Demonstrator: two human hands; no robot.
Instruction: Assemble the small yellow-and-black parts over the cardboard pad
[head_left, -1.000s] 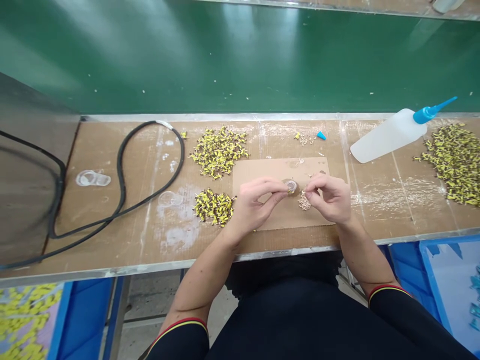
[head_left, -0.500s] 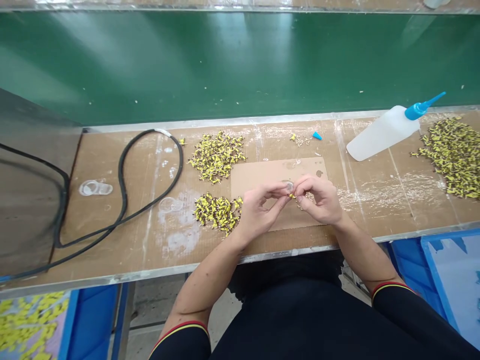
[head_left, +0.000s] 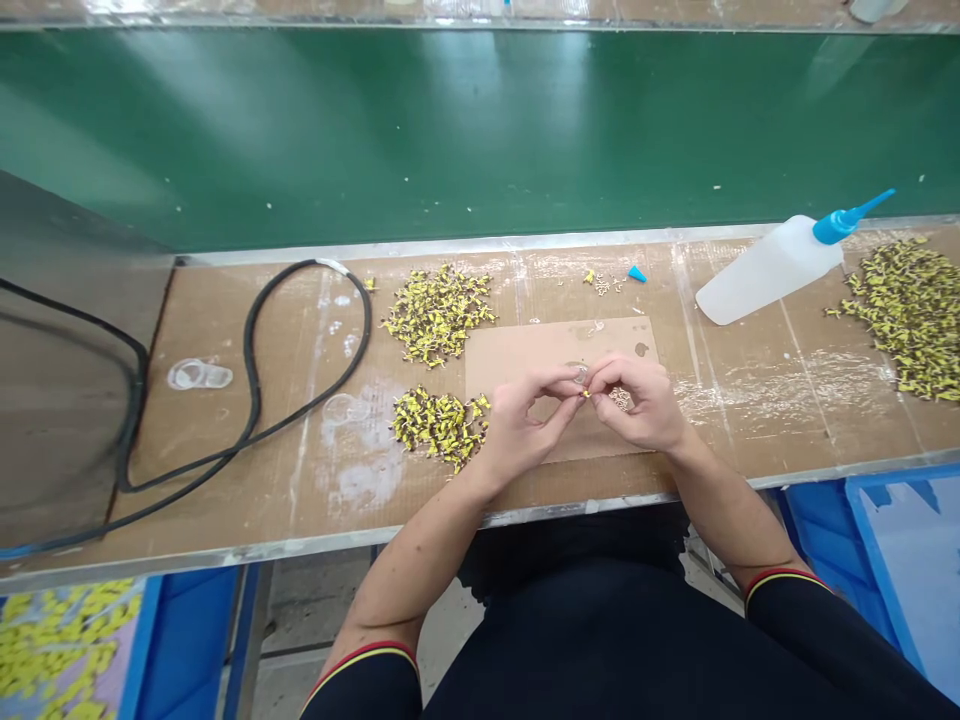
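Note:
Over a cardboard sheet (head_left: pixel 510 352), my left hand (head_left: pixel 529 415) pinches a tiny yellow piece (head_left: pixel 586 394) between thumb and forefinger. My right hand (head_left: pixel 634 400) meets it there, its thumb and forefinger pressed together at the same piece; whether they hold a separate small part is too small to tell. Behind the fingertips sits a small clear round dish (head_left: pixel 577 371). Tiny pale bits (head_left: pixel 621 398) show through the gap of my right hand. Left of the sheet lie two heaps of small yellow-and-dark pieces, a far heap (head_left: pixel 439 312) and a near heap (head_left: pixel 437 424).
A white squeeze bottle (head_left: pixel 772 270) with a blue nozzle lies at the right, by a large yellow heap (head_left: pixel 911 315). A blue cap (head_left: pixel 637 273) rests at the back. A black cable (head_left: pixel 251 370) loops at the left, near a clear plastic cup (head_left: pixel 199 375). Blue crates (head_left: pixel 187 630) stand below.
The view has shifted slightly. My hands stay together at the yellow piece, with the right fingers closed a little nearer around it.

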